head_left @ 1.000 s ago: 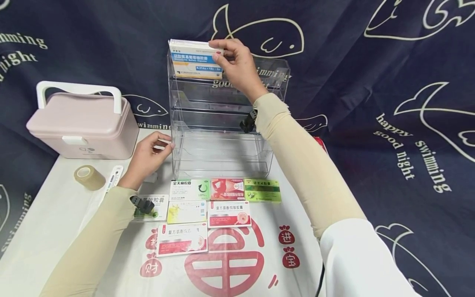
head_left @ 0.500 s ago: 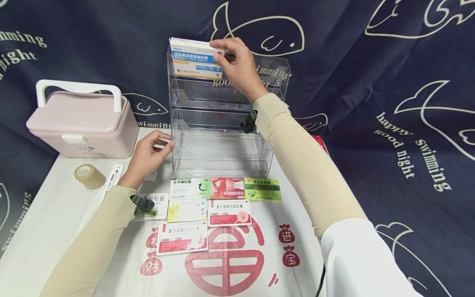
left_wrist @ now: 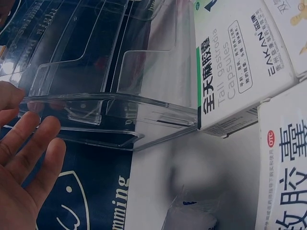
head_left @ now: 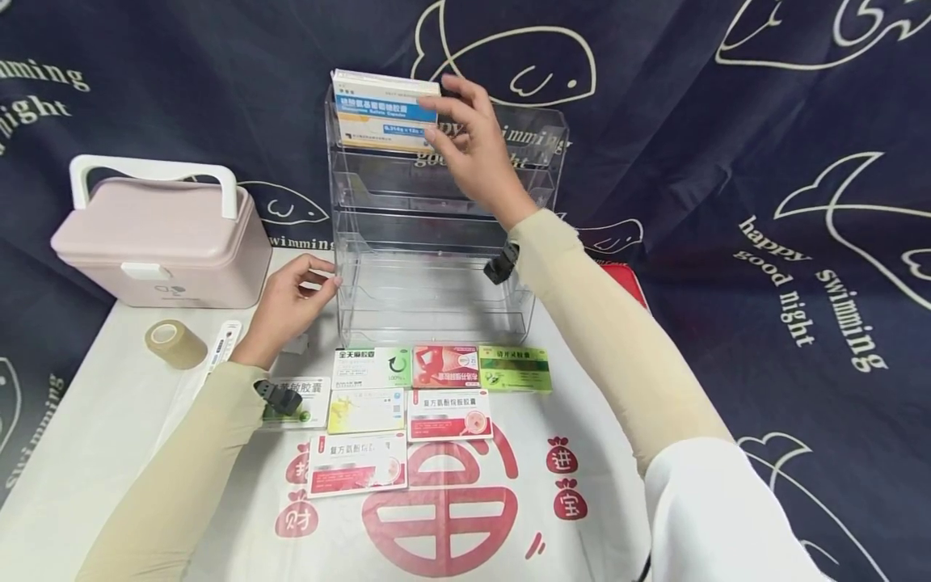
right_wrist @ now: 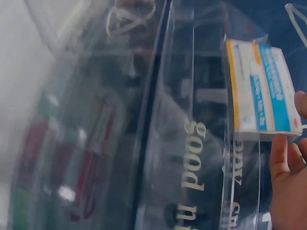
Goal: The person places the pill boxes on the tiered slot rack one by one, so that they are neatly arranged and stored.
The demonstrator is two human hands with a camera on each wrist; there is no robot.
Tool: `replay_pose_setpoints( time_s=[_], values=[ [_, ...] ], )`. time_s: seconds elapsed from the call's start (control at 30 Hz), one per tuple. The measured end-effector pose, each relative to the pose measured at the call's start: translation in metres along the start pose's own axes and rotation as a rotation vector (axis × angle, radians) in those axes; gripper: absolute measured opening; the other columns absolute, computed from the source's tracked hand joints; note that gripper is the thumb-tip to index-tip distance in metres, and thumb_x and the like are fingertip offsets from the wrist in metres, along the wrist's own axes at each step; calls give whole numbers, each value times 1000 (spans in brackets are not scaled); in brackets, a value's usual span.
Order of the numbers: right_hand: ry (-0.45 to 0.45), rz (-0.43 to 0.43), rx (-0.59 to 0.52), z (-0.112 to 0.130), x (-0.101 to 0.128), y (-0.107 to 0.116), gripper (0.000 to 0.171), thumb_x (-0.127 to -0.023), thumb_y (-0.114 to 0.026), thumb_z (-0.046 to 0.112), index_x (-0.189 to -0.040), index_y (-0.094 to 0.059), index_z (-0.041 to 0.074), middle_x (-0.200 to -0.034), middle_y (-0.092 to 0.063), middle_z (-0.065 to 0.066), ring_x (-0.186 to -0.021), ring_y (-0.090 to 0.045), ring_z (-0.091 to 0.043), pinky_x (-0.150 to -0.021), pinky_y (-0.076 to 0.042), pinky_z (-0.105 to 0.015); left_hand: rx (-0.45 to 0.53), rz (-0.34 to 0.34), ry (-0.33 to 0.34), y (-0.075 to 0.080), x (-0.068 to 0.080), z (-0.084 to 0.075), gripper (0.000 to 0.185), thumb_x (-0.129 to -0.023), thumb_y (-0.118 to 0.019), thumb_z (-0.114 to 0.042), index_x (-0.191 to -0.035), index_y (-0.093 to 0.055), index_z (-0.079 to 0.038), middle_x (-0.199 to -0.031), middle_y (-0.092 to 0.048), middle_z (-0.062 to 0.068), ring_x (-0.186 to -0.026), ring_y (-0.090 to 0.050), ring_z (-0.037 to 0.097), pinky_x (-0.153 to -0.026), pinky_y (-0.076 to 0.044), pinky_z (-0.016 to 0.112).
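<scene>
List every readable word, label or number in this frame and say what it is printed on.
"Tall gastrodia Capsules" and "EAKAN": green-and-white box.
"good", part of a line on the backdrop seen through the clear rack.
"happy swimming good night": dark fish-print backdrop.
"OTC": white box at the left wrist view's right edge.
Blue-and-white box on the rack's top tier: print too small.

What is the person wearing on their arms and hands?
Both arms wear snug beige sleeves down to the wrists, each with a small black device strapped at the wrist. A white sleeve covers the right upper arm. The left hand and right hand are bare, without gloves.
</scene>
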State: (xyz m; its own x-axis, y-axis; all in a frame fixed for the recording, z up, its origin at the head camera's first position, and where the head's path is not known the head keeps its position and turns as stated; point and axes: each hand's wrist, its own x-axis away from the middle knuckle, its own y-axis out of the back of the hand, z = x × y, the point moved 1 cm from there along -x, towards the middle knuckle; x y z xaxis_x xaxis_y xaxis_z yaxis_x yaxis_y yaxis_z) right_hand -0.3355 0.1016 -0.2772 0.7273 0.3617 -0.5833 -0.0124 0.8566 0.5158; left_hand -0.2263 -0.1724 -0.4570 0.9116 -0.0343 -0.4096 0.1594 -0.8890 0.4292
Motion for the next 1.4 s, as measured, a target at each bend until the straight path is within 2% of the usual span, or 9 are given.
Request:
replay_pose_setpoints(
  time_s=[0.17,0.33,0.47,0.57,0.67,0.83,1.03,1.2,1.4],
  values=[
    [16,7,-149,19,60,7,23,-97,-65,-3,-120,-66,-8,-142,-48,-21,-123,-52,-19,-81,-53,-33,-1,6,-6,-2,-1,0,17,-96,-71,-15,-108,-68,-4,-107,-71,9,-86,-63,-1,-74,-50,18],
    [-4,91,-171,14,135,19,23,-94,-64,-10,-117,-66,-11,-130,-58,-25,-113,-59,-25,-80,-52,-33,-1,0,-4,-2,-1,1,17,-96,-71,-13,-109,-68,-4,-106,-71,9,-85,-64,-2,-74,-50,17],
    [-113,36,-194,-13,199,31,21,-92,-64,-14,-112,-68,-12,-115,-66,-24,-101,-63,-25,-79,-53,-30,6,7,-5,0,1,1,18,-96,-70,-12,-109,-67,-1,-105,-72,11,-83,-63,-3,-73,-49,16],
    [-249,-31,-272,-44,245,39,18,-94,-64,-12,-111,-68,-12,-106,-68,-27,-92,-66,-25,-82,-55,-30,17,6,-7,1,2,0,18,-96,-70,-11,-110,-67,0,-103,-72,13,-82,-63,-3,-73,-49,16],
    [-390,-50,-295,-62,276,43,18,-96,-64,-8,-113,-67,-12,-104,-68,-27,-88,-68,-18,-81,-56,-26,25,-3,-8,2,3,0,19,-95,-71,-10,-111,-67,0,-101,-72,15,-82,-62,-3,-73,-49,15],
    [-537,-34,-154,-65,303,50,21,-94,-69,-5,-112,-67,-14,-99,-69,-28,-83,-65,-13,-70,-51,-20,37,-8,-5,1,3,-1,20,-94,-72,-9,-112,-68,0,-101,-73,16,-82,-62,-4,-72,-48,14],
    [-625,-18,-26,-109,331,49,25,-93,-75,3,-115,-69,-6,-98,-69,-22,-80,-60,-24,-62,-47,-19,41,-6,-13,-1,1,-1,19,-95,-73,-10,-110,-68,0,-101,-73,14,-81,-63,-3,-72,-49,15],
    [-713,78,-6,-125,337,50,45,-91,-79,11,-131,-63,1,-111,-62,-17,-88,-57,-24,-65,-46,-20,28,3,-16,-1,1,1,19,-96,-72,-12,-111,-68,-1,-104,-72,12,-82,-63,-1,-73,-49,15],
    [-711,237,20,-124,333,51,59,-89,-81,18,-139,-56,1,-111,-54,-15,-92,-54,-26,-74,-45,-29,14,-1,-15,-1,1,1,19,-96,-72,-12,-111,-68,-2,-104,-72,12,-83,-62,-2,-73,-48,16]
  ],
)
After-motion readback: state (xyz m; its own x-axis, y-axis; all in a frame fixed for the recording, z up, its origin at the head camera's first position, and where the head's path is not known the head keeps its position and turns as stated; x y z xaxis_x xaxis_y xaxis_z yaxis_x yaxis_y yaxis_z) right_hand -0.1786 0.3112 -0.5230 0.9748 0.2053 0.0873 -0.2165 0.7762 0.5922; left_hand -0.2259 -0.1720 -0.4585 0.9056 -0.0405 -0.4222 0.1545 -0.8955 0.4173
